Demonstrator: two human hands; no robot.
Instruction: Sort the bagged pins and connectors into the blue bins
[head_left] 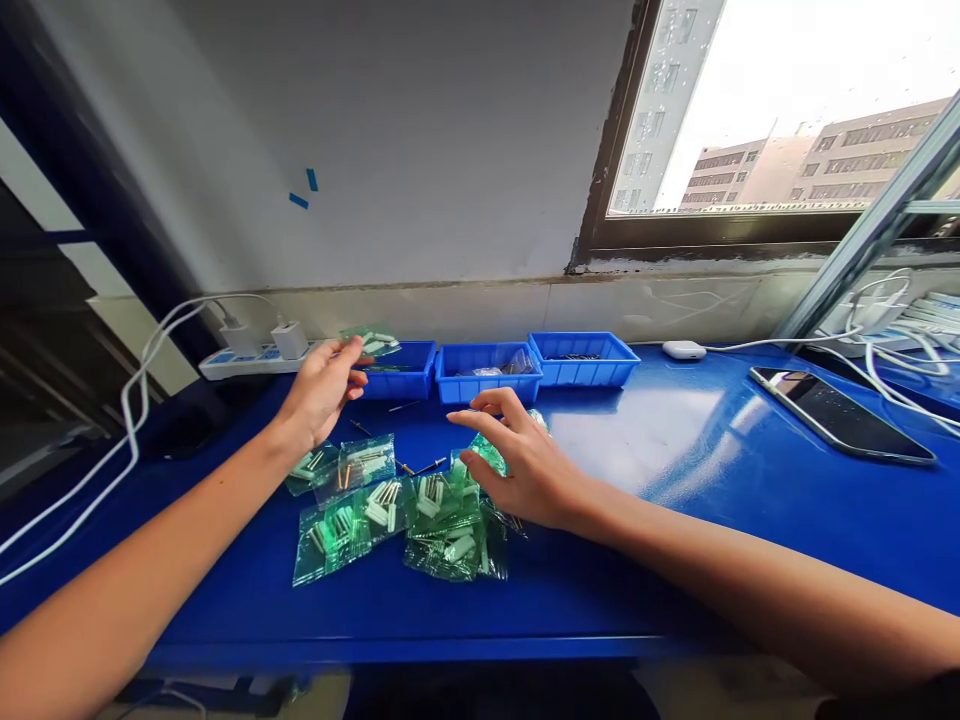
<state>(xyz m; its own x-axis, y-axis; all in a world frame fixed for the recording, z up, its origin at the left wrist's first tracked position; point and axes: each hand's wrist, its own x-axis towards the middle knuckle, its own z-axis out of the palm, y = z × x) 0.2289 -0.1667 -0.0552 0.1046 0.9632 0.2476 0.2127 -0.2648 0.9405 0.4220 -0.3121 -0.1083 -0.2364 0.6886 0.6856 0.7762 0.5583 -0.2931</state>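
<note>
My left hand [324,388] is raised over the blue table [675,480] and pinches a small green plastic bag [373,342] just above the left blue bin [397,372]. My right hand [517,462] hovers with fingers spread over a pile of green bags [390,515] that hold small white and metal parts; its fingertips touch the top bag of the pile. A few loose thin pins [420,467] lie between the pile and the bins.
The middle bin [487,375] and right bin [583,362] stand in a row by the wall. A power strip with chargers [255,350] and white cables sit at left. A white earbud case [684,350], a tablet [840,412] and more cables lie at right.
</note>
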